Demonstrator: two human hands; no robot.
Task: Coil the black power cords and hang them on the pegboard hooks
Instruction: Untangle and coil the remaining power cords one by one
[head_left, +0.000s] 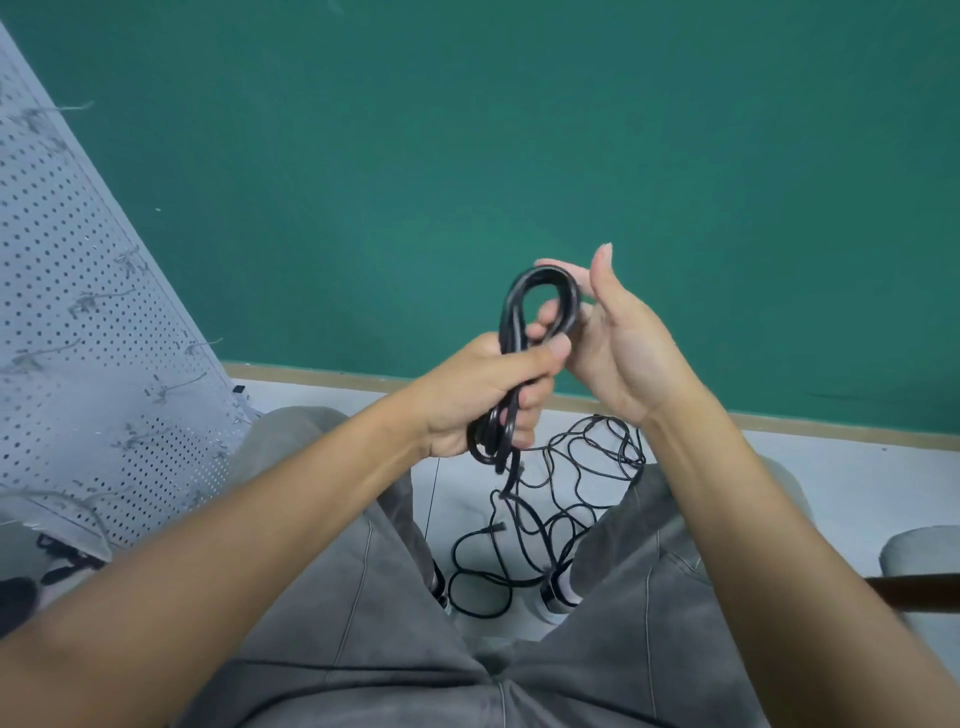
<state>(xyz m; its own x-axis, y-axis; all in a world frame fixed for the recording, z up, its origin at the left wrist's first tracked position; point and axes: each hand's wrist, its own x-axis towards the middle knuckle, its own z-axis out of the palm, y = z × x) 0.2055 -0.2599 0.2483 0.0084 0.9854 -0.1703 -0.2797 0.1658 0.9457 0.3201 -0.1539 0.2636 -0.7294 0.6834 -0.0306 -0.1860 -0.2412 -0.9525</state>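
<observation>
My left hand (483, 395) grips a coiled black power cord (524, 312) in front of me, fingers and thumb wrapped round the bundled loops. The coil's upper loop stands above the fist and its lower loops hang below. My right hand (618, 343) is beside the loop with straight fingers, its fingertips touching the loop's right side. A loose tail drops from the coil to a tangle of more black cords (561, 499) on the floor between my feet. The grey pegboard (78, 322) with several metal hooks (98, 299) leans at the left.
A green wall (467, 156) with a wooden baseboard (779, 421) is straight ahead. My grey-trousered legs fill the lower view. A dark wooden bar (914, 592) and a grey cushion (924, 551) are at the right edge. Dark objects lie below the pegboard at lower left.
</observation>
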